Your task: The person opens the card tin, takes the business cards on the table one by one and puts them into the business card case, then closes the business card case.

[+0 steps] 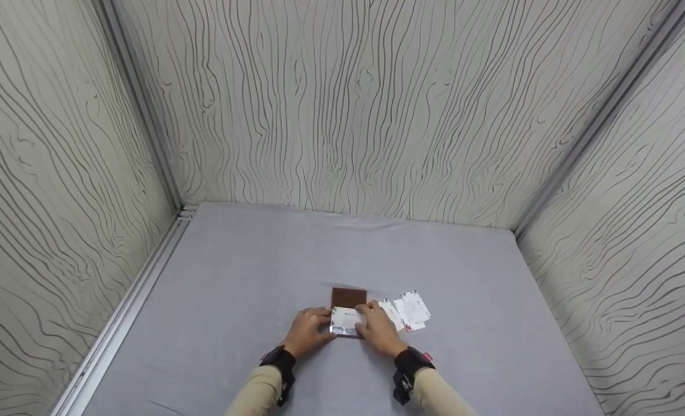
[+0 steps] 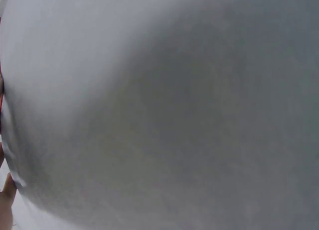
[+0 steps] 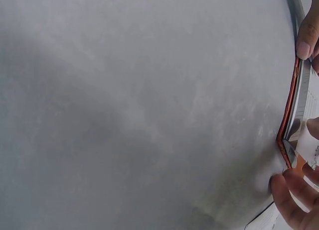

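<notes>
Card (image 1: 343,318) under right hand (image 1: 382,330) fingertips, seemingly pinched.

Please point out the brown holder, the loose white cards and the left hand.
Brown holder (image 1: 349,297): head view, its bare upper part.
Loose white cards (image 1: 416,308): head view, the rightmost card's face.
Left hand (image 1: 307,333): head view, back of hand.

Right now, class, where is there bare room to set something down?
Bare cloth: left of the left grip, right of the loose cards, between the brown holder and back wall. Crowded: from holder to cards, where the right grip sits.
</notes>
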A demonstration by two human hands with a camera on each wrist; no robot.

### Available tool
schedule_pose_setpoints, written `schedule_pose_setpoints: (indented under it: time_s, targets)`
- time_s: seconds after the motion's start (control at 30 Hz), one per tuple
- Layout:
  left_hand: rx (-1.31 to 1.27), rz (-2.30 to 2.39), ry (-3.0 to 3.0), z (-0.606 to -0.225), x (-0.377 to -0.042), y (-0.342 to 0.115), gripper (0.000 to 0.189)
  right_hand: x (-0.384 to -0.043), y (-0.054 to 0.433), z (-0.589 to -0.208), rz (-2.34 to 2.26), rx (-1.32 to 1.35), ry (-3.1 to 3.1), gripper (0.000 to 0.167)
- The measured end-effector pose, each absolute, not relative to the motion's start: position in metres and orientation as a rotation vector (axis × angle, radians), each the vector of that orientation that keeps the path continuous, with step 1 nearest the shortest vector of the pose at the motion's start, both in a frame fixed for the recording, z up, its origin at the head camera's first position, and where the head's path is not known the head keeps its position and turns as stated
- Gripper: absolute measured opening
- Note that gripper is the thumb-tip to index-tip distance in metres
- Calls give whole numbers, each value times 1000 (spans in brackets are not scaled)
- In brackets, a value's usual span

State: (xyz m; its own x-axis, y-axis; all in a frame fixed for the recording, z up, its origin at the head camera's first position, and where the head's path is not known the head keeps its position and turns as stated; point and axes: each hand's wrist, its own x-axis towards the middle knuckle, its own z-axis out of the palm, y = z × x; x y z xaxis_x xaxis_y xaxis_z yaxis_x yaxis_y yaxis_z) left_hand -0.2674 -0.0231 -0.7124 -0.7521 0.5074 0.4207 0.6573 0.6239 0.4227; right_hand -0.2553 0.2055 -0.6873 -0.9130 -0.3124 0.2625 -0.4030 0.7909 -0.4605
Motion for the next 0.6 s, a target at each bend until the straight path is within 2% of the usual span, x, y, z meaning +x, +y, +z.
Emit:
schedule_pose_setpoints:
  time_s: [0.6]
  targets:
    - [-930, -857, -2616, -714, -268, -23, 36, -252, 203, -687, 689, 593, -2856, 27]
